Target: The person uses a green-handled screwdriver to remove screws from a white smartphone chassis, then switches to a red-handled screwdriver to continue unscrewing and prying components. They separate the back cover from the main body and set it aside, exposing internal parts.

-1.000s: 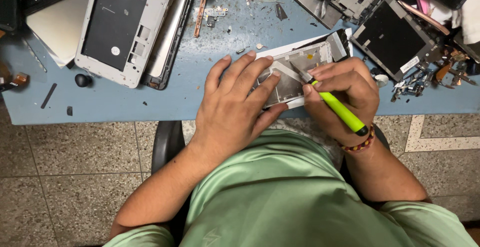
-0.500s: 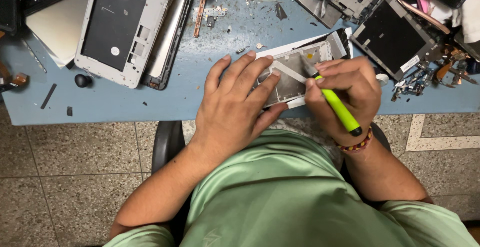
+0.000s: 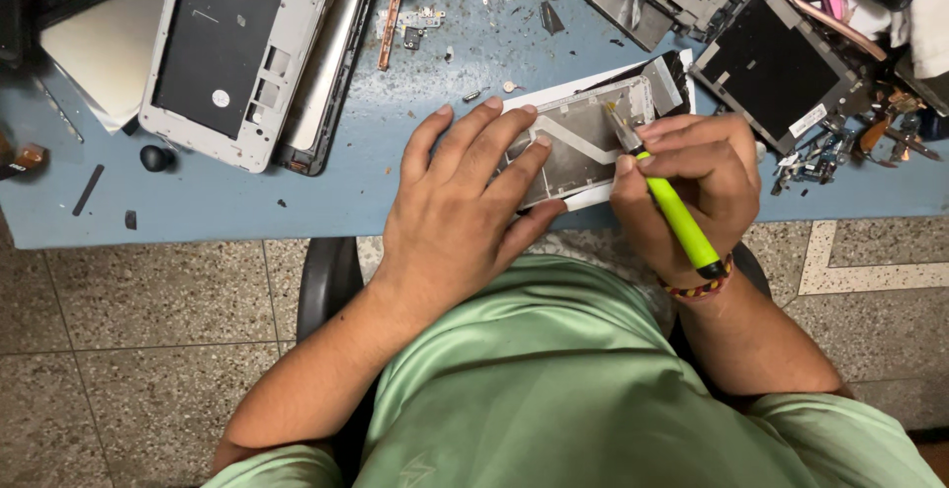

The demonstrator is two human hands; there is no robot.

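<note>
An opened phone point(image 3: 593, 132) lies flat at the front edge of the blue table point(image 3: 297, 201), its silver inner frame facing up. My left hand point(image 3: 465, 201) presses down on its left half with spread fingers. My right hand point(image 3: 692, 181) grips a yellow-green screwdriver point(image 3: 677, 216) like a pen. The metal tip touches the phone's inside near its upper right end.
A grey phone frame point(image 3: 222, 53) with a dark panel lies at the back left beside a thin dark bezel point(image 3: 331, 73). Dismantled phone parts point(image 3: 771, 63) and loose connectors point(image 3: 850, 142) crowd the right. Small screws point(image 3: 473, 94) lie beside my fingers. Tiled floor is below.
My right hand with the screwdriver has shifted slightly up and left, bringing the tip higher on the phone's frame. The left hand has stayed on the phone.
</note>
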